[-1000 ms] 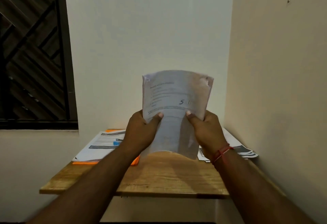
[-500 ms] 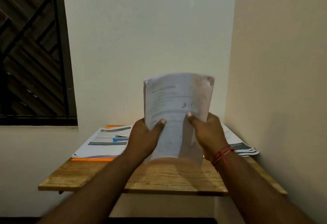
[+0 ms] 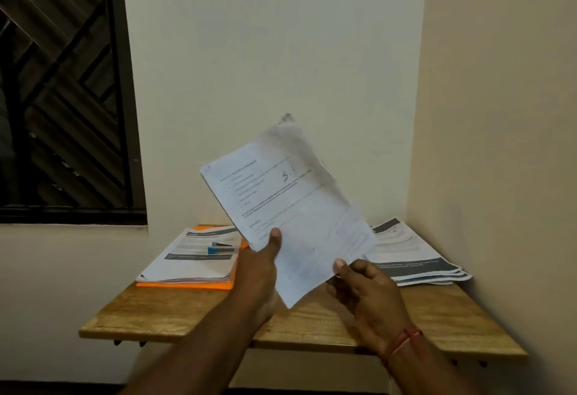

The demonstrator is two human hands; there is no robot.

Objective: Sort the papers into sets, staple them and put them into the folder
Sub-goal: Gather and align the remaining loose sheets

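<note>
Papers (image 3: 290,216) held up over wooden table (image 3: 312,326), skewed, one corner pointing down, upper part blurred. Left hand (image 3: 259,269) pinches the lower left edge, thumb on the printed face. Right hand (image 3: 365,288) pinches the lower right edge, thumb on front, fingers curled behind. Orange folder (image 3: 187,285) lies on the table's left side under a paper stack (image 3: 193,263), with a small blue item (image 3: 215,249) on top. Second paper pile (image 3: 412,257) sits right, against the wall.

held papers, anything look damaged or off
Yes. The held papers have a creased, ragged top corner and sit tilted between the left hand and right hand. The right pile on the table lies fanned, edges uneven.
</note>
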